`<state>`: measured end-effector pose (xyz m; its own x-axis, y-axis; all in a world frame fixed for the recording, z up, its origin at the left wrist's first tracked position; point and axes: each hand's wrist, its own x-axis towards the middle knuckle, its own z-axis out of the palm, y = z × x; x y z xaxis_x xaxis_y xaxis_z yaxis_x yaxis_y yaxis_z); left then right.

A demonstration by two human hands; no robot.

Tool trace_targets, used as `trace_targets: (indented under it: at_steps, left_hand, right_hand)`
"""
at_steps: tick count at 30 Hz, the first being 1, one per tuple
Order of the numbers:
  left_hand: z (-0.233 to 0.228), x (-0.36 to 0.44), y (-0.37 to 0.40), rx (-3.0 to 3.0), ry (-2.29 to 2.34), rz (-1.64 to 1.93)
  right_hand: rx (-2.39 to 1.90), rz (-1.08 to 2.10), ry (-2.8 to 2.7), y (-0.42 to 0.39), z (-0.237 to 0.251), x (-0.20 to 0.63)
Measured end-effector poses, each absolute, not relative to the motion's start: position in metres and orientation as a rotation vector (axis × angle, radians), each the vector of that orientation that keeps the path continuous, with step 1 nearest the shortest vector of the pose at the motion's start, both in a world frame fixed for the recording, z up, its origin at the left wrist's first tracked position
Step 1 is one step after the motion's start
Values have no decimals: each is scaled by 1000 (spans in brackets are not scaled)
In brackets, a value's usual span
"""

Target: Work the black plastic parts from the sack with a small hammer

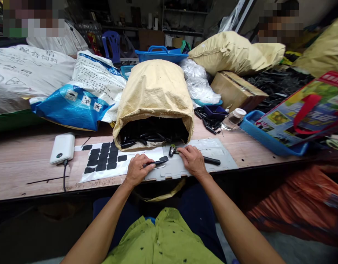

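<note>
My left hand (138, 169) is closed, pinching a slender black piece (156, 163) between thumb and fingers, just over the edge of a white sheet (87, 178). Rows of black rounded squares (103, 156) lie on that sheet. My right hand (193, 160) is wrapped round the shaft of a small hammer (212, 160), close to its head, with the dark grip sticking out to the right. Under both hands is a grey board (224, 156). Directly behind them a tan sack (157, 86) lies with its mouth towards me, full of similar black pieces (146, 137).
A white power bank (62, 148) with a black cable is at the left. Blue-and-white bags (83, 91) stand behind it. To the right are a clear jar (233, 119), loose black pieces (210, 126), a blue tray (273, 141) and a cardboard box (236, 90). Two people are partly visible behind.
</note>
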<state>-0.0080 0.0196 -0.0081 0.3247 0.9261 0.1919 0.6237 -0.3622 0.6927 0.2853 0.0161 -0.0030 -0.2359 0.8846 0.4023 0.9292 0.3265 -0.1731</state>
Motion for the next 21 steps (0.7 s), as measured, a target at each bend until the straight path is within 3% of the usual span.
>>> trace_targets:
  at_steps: [14, 18, 21]
  left_hand:
    - [2, -5, 18, 2099, 1401, 749]
    - [18, 1, -16, 2077, 1206, 820]
    - [15, 6, -57, 2071, 982, 660]
  right_hand:
    - [-1602, -133, -2174, 18, -4, 285]
    - [-1590, -128, -2169, 19, -5, 286]
    - [-1587, -123, -2165, 20, -6, 287]
